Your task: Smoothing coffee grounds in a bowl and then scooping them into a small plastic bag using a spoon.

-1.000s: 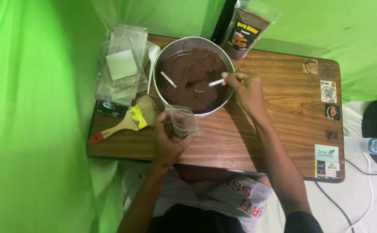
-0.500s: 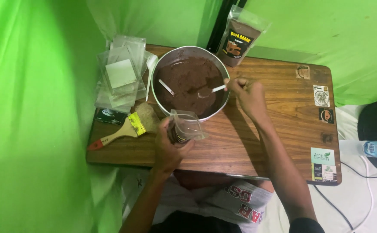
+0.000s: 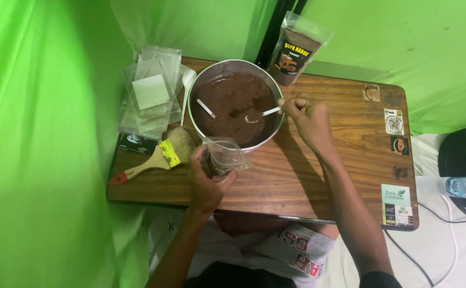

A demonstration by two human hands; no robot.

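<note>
Now the right hand (image 3: 308,118) pinches a spoon (image 3: 259,114) in the bowl's (image 3: 236,102) brown powder; the left hand (image 3: 205,181) grips an open pouch (image 3: 223,158) at six o'clock — a tilted pouch could spill.

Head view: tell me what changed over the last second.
Little changed. The right hand still holds the white spoon in the brown powder of the round metal bowl, spoon tip barely shifted. The left hand keeps gripping the small clear plastic pouch. The wooden-handled brush stayed put.

Left hand (image 3: 206,184): fingers curled in closed grasp, forearm extended forward. Right hand (image 3: 308,118): fingertips pinched together, arm stretched farther forward than left.
</note>
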